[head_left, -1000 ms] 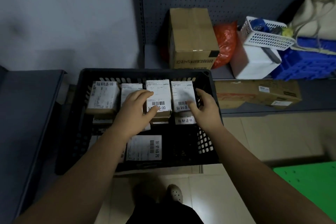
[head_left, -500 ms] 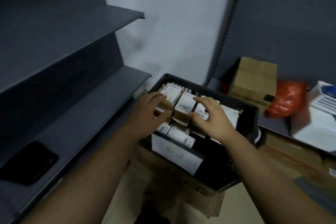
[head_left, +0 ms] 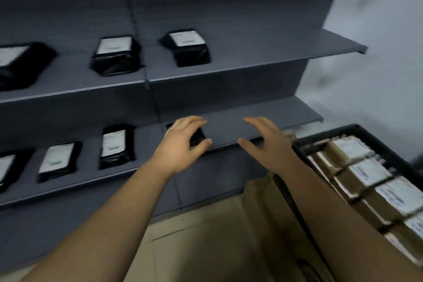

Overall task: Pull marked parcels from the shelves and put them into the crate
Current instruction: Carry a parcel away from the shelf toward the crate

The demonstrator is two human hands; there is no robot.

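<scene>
From nine to eleven o'clock, black bagged parcels (head_left: 119, 161) with white labels (head_left: 113, 142) lie flat on two grey shelves (head_left: 263, 119), set apart from one another. They look like soft, glossy mailers, probably light, limp and a little slippery. I judge each is best taken across its short sides, thumb under the front edge, rather than by the label. At centre the left hand (head_left: 180, 144) cups over a small dark flat item (head_left: 198, 138) at the lower shelf's front edge, but I cannot tell whether it grips yet. Just right of it the right hand (head_left: 266, 142) hovers wide and empty. At four o'clock the black crate (head_left: 357, 130) holds rows of labelled cardboard boxes (head_left: 366, 171).
</scene>
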